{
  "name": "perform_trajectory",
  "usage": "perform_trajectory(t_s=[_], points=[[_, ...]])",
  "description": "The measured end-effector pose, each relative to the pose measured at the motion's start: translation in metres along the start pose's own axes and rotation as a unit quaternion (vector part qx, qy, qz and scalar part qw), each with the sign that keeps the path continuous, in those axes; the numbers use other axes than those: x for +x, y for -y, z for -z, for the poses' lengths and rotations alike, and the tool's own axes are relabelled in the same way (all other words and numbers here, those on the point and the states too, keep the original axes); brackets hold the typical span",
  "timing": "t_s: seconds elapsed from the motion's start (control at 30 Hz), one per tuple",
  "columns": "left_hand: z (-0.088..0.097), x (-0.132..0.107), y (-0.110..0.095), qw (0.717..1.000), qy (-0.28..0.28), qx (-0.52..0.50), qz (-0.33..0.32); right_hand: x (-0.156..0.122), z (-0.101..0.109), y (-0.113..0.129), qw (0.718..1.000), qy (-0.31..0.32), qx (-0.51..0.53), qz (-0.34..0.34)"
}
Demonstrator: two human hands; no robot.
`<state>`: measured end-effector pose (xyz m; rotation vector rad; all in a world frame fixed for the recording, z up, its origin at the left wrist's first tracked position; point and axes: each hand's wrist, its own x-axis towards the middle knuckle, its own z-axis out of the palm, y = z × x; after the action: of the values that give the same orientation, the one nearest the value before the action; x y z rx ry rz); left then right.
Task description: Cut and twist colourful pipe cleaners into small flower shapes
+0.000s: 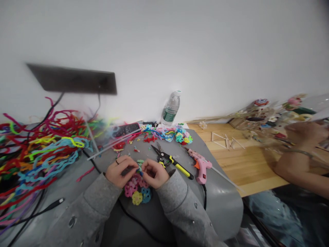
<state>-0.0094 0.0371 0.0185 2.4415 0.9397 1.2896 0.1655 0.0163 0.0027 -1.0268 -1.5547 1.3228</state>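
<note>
At 7 o'clock, L hand (122, 171) & R hand (155, 174) pinch blue-green bit (139, 167), prob. for fine control, at flower cluster's (137, 197) 12 o'clock edge; glue gun (203, 170) at hands' 3 o'clock, prob. for reach

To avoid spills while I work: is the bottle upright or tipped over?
Upright: the bottle stands with its white cap on top.

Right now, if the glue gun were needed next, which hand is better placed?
Probably the right hand: it is nearer the pink glue gun, which lies to its right, just past the pliers. The left hand is farther away.
</note>
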Motion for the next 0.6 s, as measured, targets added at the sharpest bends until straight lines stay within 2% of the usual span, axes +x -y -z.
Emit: perform_trajectory(t_s=[0.23, 0.43, 0.6], points=[[0.0009, 0.0043, -0.0085, 0.999, -0.027, 0.020, -0.023, -0.0011, 0.0001, 0.0017, 1.000, 0.016, 0.014, 0.000], [0.0033, 0.0058, -0.0101, 0.999, -0.008, 0.017, -0.027, -0.0015, 0.0010, 0.0043, 0.999, 0.018, 0.029, -0.005], [0.0018, 0.0048, -0.0072, 0.998, -0.006, -0.004, -0.064, -0.0015, 0.0012, 0.0060, 0.999, 0.034, 0.014, -0.008]])
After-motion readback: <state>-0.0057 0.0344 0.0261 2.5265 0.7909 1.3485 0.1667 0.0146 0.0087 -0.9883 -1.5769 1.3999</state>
